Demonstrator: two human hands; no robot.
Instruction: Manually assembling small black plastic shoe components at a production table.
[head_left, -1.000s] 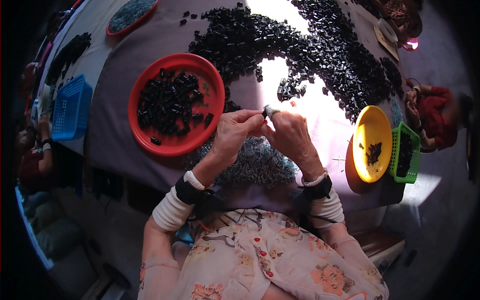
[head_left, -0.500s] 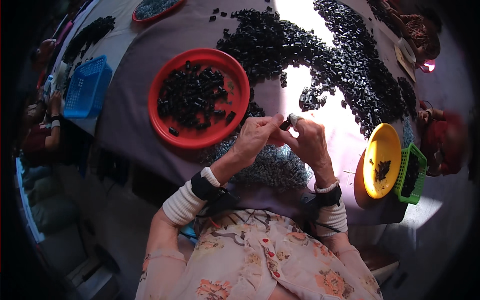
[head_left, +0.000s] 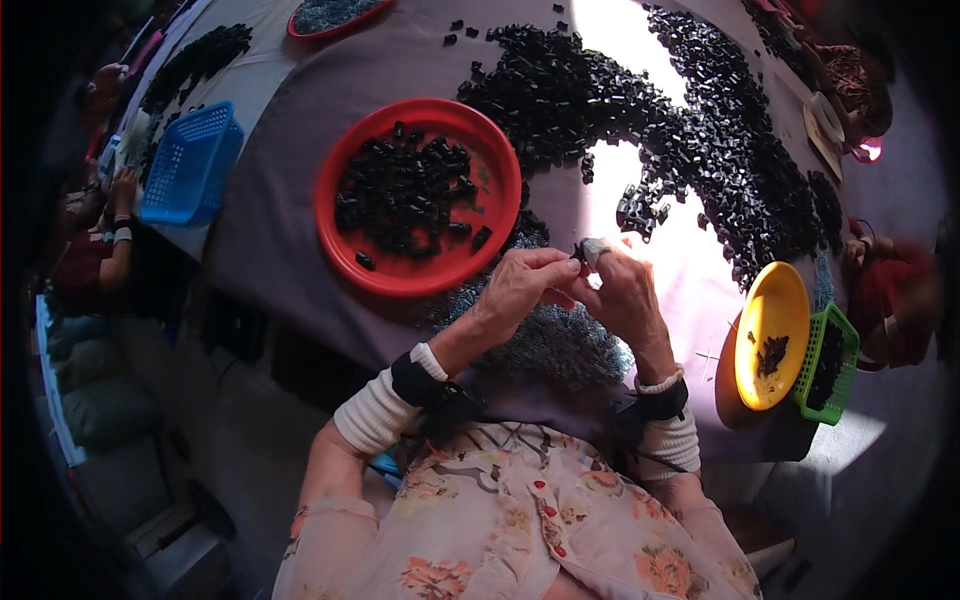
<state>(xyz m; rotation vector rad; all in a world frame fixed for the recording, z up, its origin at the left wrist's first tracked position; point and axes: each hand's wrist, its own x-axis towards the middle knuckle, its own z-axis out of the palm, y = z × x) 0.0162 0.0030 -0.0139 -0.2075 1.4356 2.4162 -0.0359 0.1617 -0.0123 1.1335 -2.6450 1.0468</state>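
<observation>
The person's left hand [head_left: 520, 290] and right hand [head_left: 628, 295] met over the table [head_left: 290, 230], which had a purple cloth on it. The fingertips of both hands were pinched tight on one small black part [head_left: 581, 255]. The part was held up in the air between the two hands, just beside a bright patch of sun on the cloth. It was too small to tell its shape well.

Under the hands lay a heap of thin grey metal bits [head_left: 560, 340]. To the left of the hands, very near, sat a red round plate [head_left: 340, 240] with many little black pieces in it. A big pile of black pieces [head_left: 640, 110] spread over the cloth past the hands.

A yellow plate [head_left: 770, 335] sat off to the right, with a few dark pieces in it. A green basket [head_left: 830, 365] touched its right side. A blue basket [head_left: 190, 165] sat far to the left, well apart from the hands.

Another person's arm [head_left: 110, 240] showed at the left edge of the table.
</observation>
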